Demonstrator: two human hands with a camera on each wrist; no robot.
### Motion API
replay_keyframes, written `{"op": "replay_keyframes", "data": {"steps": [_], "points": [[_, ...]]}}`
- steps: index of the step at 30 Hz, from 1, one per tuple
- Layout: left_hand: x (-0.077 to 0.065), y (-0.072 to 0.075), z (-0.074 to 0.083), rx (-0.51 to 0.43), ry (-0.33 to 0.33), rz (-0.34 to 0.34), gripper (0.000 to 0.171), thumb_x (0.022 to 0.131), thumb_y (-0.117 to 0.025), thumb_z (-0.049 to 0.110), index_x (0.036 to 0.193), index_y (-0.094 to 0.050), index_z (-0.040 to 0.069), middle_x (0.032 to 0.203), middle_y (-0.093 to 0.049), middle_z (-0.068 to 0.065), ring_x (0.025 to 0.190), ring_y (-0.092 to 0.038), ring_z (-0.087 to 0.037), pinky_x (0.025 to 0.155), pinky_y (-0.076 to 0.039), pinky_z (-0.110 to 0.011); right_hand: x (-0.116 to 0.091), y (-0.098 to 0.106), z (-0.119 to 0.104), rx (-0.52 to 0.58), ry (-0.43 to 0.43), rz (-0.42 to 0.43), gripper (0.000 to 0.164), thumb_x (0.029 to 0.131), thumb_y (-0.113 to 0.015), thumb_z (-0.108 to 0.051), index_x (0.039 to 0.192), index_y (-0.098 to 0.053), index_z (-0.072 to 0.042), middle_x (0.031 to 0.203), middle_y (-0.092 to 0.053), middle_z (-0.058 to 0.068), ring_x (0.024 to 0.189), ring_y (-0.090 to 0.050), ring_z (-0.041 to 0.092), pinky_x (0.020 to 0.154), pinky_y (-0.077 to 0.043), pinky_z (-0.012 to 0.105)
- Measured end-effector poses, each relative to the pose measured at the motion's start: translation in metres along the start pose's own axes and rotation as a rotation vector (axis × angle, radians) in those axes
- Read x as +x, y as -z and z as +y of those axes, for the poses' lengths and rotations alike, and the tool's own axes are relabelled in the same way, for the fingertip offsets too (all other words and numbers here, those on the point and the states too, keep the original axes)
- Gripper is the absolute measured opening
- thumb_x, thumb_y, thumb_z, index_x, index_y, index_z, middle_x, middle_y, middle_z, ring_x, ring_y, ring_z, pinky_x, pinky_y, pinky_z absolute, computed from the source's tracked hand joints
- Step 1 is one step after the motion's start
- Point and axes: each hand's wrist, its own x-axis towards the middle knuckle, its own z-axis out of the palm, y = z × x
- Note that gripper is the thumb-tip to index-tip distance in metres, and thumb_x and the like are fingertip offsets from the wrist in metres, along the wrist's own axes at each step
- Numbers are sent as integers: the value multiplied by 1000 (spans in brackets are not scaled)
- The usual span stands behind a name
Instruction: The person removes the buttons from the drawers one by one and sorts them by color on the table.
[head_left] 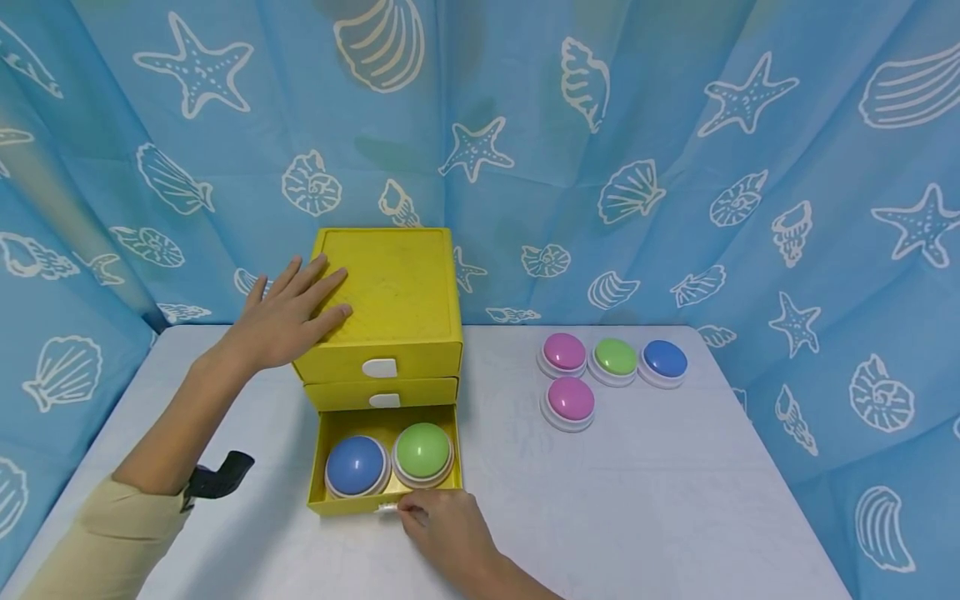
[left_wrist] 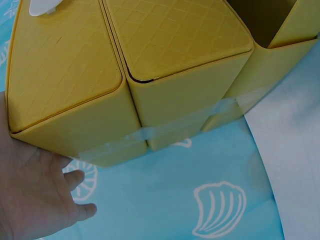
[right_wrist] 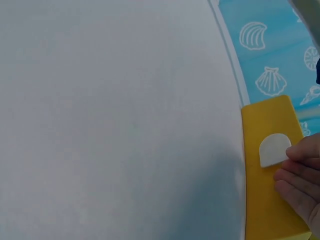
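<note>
A yellow three-drawer box (head_left: 390, 287) stands on the table, its bottom drawer (head_left: 341, 506) pulled out. In that drawer lie a blue domed button (head_left: 355, 465) and a green domed button (head_left: 422, 451), side by side on white bases. My left hand (head_left: 281, 321) rests on the box's top at the left edge, fingers spread. My right hand (head_left: 453, 533) pinches the white pull tab (right_wrist: 274, 150) on the bottom drawer's front between thumb and fingers. Both upper drawers are closed, as the left wrist view partly shows.
To the box's right sit two pink buttons (head_left: 572, 398), a green button (head_left: 615, 357) and a blue button (head_left: 664, 359) on the white table (head_left: 637, 500). A blue shell-patterned curtain (head_left: 525, 208) hangs behind the table and at both sides.
</note>
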Motion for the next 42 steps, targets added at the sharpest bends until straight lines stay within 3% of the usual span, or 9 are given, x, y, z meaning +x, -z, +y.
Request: {"op": "replay_keyframes", "data": {"steps": [6,9,14,18,22,32,42], "points": [[1,1,-1,7,5,-21,76,104,-29,59,161,-17,10,166,-2,-19,149,9,-42,111,11,-67,-1,6,1,37,20,-14,5,83,-79,-12,87,-80,-15,83,-74,-10,75,-65,-4,67,-50,10],[0,1,1,10,6,-21,75,104,-30,58,161,-17,11,166,-2,-18,149,9,-42,111,10,-67,3,9,5,126,38,30,6,82,-79,-7,84,-78,-13,80,-73,-9,72,-61,-7,65,-49,9],[0,1,2,9,4,-18,75,104,-31,58,161,-17,11,166,-3,-18,149,9,-41,111,10,-67,11,17,11,310,-10,71,9,81,-78,-1,82,-77,-10,76,-71,-7,70,-60,-9,64,-50,10],[1,2,1,8,4,-18,75,104,-30,58,161,-17,11,166,-3,-18,149,9,-40,111,10,-67,21,24,17,349,-42,39,6,83,-79,-5,87,-77,-8,82,-73,-5,73,-65,1,66,-55,19],[0,2,1,3,5,-21,75,104,-31,58,161,-17,11,166,-2,-18,149,10,-40,111,11,-67,34,29,27,365,-94,-63,13,84,-80,-11,96,-78,-6,90,-75,-2,76,-67,10,69,-56,27],[-2,2,3,3,8,-19,74,104,-32,57,161,-18,11,166,-3,-18,150,8,-40,112,9,-66,58,28,47,180,-74,-353,36,83,-82,-37,112,-75,-17,108,-71,-7,99,-62,9,86,-51,26],[-1,2,2,3,6,-17,75,104,-31,58,161,-18,11,166,-3,-17,150,8,-40,112,9,-66,73,24,61,-54,87,-404,55,78,-84,-42,124,-69,-17,120,-67,-6,110,-59,14,89,-49,27]]}}
